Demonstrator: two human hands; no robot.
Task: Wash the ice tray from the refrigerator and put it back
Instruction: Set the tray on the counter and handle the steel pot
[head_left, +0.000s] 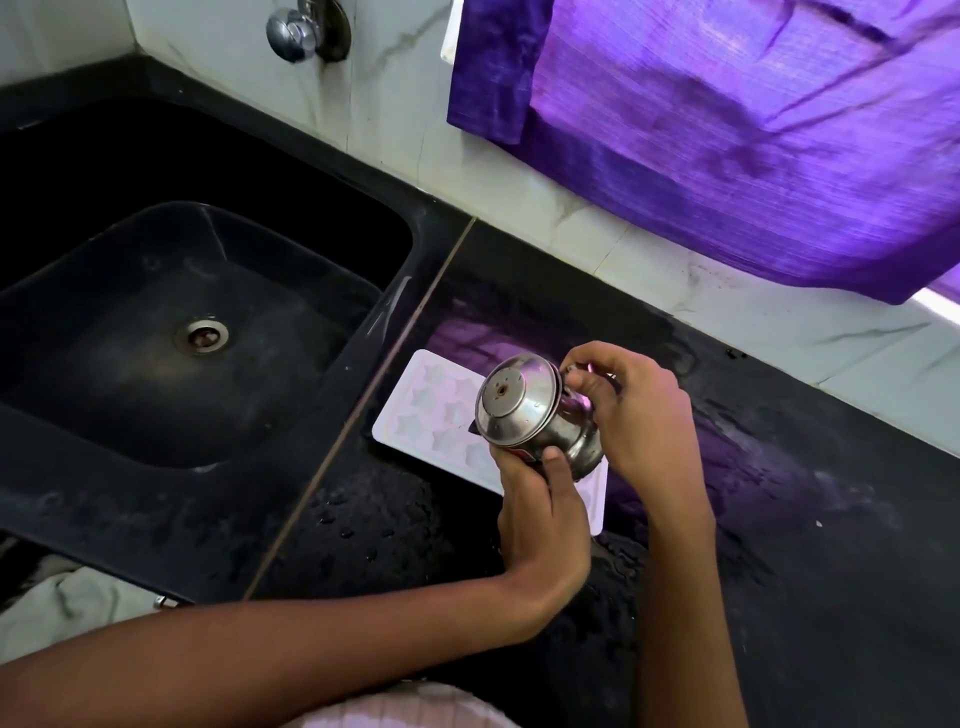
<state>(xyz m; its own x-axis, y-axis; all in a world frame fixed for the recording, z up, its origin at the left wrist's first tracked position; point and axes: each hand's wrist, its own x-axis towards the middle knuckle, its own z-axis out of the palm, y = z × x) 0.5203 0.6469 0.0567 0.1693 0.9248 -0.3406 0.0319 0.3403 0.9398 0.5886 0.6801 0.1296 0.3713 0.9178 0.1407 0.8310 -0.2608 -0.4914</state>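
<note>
Black stone counter (779, 467) beside dry sink (104, 332) — ice tray (415, 410) lies flat just right of the sink.
Left hand (540, 509) clamped round a steel lidded pot (530, 415) tilted over the tray; right hand (628, 415) fingers pinched on its far end. Probably filling or rinsing — keep the spout over the star cells, tip slowly, tray level.

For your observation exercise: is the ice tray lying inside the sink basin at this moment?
No. The white ice tray lies on the black counter to the right of the sink, beneath the hands holding a steel container.
</note>
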